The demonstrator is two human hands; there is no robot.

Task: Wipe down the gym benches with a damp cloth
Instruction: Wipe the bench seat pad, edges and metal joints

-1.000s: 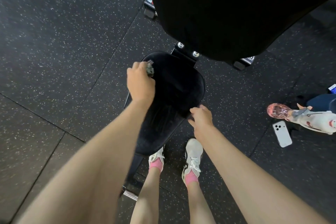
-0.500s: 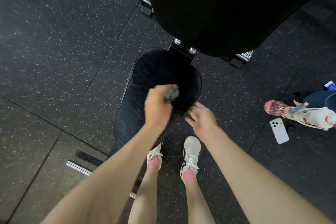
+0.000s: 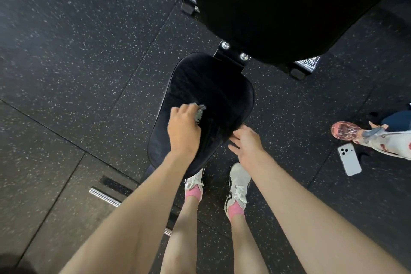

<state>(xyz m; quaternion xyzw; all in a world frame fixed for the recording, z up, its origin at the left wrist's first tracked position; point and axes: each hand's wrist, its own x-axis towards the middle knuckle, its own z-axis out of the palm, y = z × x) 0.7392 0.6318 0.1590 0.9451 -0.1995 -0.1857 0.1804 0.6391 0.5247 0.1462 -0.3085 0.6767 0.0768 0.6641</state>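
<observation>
Left hand (image 3: 183,131) grips the cloth (image 3: 199,113) against the seat pad (image 3: 211,95); right hand (image 3: 246,142) spread.

One view only: head-worn, wide-angle. Sits above the near end of the seat pad (image 3: 206,95), facing steeply down and slightly forward. Seat pad lands near frame centre. Backrest pad (image 3: 289,6), beyond the seat pad, looms close at the top edge. Wearer's forearms (image 3: 155,196) and shoes (image 3: 239,181) enter from the bottom, on the seat pad's near side. Floor (image 3: 66,51) spreads left of the seat pad; phone (image 3: 349,159) lies well to its right.
</observation>
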